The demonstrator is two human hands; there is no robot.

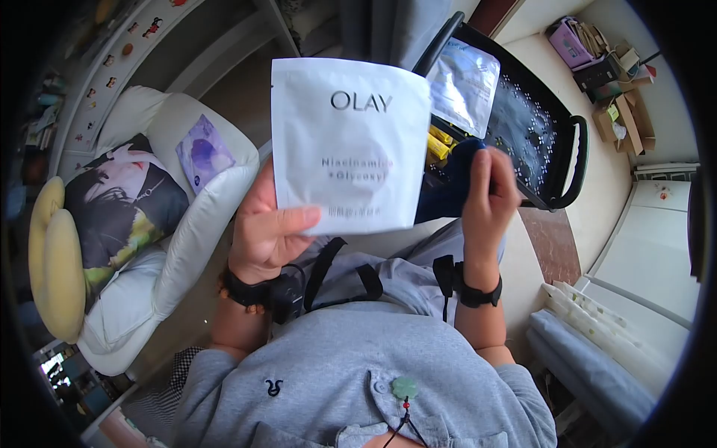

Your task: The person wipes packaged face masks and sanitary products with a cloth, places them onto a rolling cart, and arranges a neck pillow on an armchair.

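Observation:
My left hand [263,222] is closed on a white sheet mask packet [347,194], its thumb across the front lower left corner. The packet is held upright, facing me, with "OLAY" printed on it. My right hand [493,185] pinches a dark blue cloth [447,196], which hangs partly behind the packet. Beyond both hands is a black tray [562,196] with a patterned dark base. A silver-white packet [464,86] lies in it, and yellow wrapped items [439,142] show at the packet's right edge. The packet hides part of the tray's left side.
To the left stands a white armchair [213,209] with a printed cushion [134,201], a purple packet [205,153] and a yellow cushion [60,261]. Cardboard boxes [631,123] are at the far right. Rolled fabric [590,366] lies at the lower right.

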